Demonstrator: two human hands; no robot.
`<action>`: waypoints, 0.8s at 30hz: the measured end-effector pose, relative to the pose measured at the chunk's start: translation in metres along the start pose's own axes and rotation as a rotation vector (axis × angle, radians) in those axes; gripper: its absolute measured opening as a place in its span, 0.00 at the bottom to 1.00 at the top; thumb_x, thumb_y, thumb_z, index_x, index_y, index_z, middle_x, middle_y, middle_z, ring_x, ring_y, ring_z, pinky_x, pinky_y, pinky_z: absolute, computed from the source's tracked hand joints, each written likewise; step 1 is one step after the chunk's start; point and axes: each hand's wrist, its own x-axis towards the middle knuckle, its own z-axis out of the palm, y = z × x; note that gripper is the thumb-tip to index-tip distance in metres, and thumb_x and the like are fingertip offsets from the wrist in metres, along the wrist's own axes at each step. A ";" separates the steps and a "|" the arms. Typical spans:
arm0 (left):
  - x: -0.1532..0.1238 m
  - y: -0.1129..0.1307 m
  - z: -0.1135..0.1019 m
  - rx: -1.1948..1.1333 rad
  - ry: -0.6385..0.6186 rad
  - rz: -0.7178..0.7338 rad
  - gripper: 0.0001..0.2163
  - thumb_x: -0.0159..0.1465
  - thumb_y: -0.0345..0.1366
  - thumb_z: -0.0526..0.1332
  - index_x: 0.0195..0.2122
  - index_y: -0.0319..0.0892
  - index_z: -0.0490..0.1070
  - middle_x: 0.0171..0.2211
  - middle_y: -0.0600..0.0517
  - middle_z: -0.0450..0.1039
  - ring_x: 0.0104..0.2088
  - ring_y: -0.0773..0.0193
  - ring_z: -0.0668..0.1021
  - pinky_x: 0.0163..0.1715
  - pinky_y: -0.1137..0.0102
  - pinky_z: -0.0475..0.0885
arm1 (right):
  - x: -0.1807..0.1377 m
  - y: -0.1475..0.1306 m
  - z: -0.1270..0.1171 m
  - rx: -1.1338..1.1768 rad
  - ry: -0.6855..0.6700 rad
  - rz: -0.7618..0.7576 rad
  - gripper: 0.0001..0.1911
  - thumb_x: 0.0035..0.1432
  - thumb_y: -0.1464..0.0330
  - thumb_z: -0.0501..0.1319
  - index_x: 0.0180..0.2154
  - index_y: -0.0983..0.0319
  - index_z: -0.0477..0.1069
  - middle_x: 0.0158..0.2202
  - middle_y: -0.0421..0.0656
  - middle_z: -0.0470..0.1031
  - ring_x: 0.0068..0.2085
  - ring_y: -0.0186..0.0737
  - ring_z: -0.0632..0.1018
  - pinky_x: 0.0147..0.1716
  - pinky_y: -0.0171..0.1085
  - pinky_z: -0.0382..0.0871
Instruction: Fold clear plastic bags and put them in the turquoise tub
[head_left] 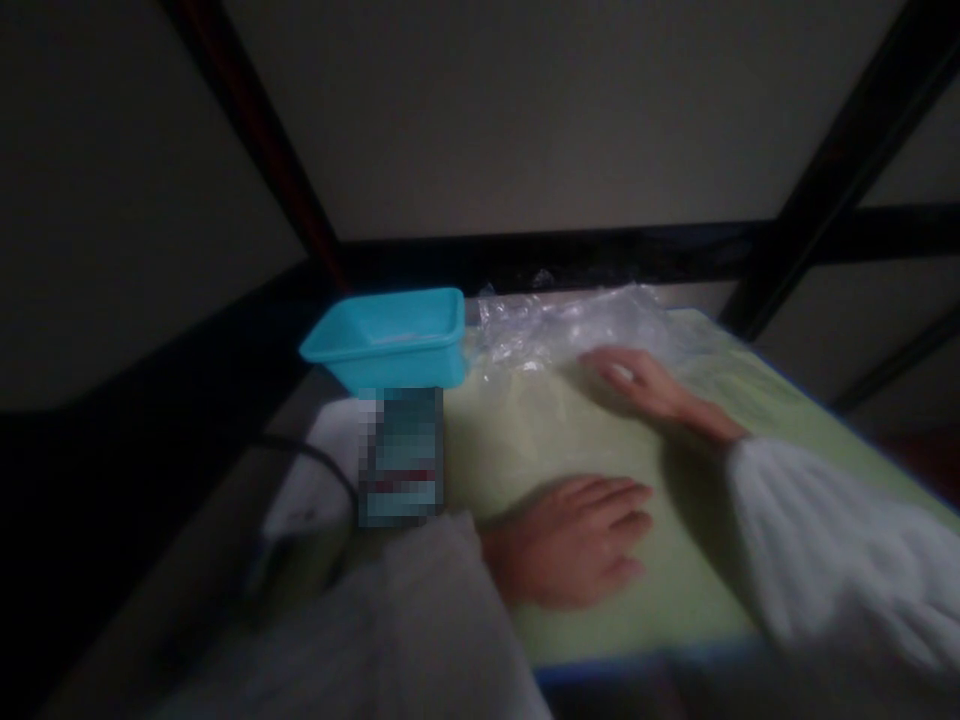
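Observation:
My left hand (574, 540) lies flat and open on a pale green mat (675, 600), fingers stretched toward the right, holding nothing. My right hand (637, 382) rests farther back on the same mat, fingers flat, its tips at the edge of a crumpled clear plastic sheet (570, 325). Both arms wear white sleeves. The picture is dim and blurred.
A turquoise plastic tub (390, 345) stands at the mat's far left corner. In front of it is a pixelated rectangular item (401, 455), with a dark cable (315, 460) curving beside it. Dark frame bars (825, 160) run behind and to the right.

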 end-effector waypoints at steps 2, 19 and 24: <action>0.000 0.000 -0.001 -0.005 -0.019 -0.009 0.18 0.68 0.40 0.48 0.54 0.36 0.64 0.60 0.44 0.62 0.61 0.57 0.65 0.60 0.64 0.59 | -0.004 0.004 -0.003 -0.019 -0.175 -0.042 0.18 0.65 0.65 0.47 0.49 0.63 0.70 0.47 0.49 0.75 0.48 0.46 0.75 0.49 0.49 0.67; -0.005 0.001 0.001 -0.093 -0.134 0.042 0.26 0.67 0.51 0.48 0.64 0.47 0.52 0.67 0.46 0.46 0.66 0.51 0.51 0.63 0.54 0.50 | -0.008 0.011 0.009 -0.164 -0.383 -0.115 0.24 0.68 0.63 0.41 0.56 0.65 0.65 0.57 0.50 0.69 0.59 0.46 0.68 0.64 0.58 0.35; -0.006 0.000 0.000 -0.124 -0.143 0.049 0.26 0.67 0.51 0.48 0.64 0.48 0.53 0.67 0.47 0.46 0.66 0.50 0.51 0.63 0.53 0.49 | -0.009 0.010 0.010 -0.184 -0.371 -0.101 0.23 0.68 0.63 0.42 0.57 0.62 0.64 0.58 0.47 0.68 0.59 0.44 0.68 0.64 0.56 0.33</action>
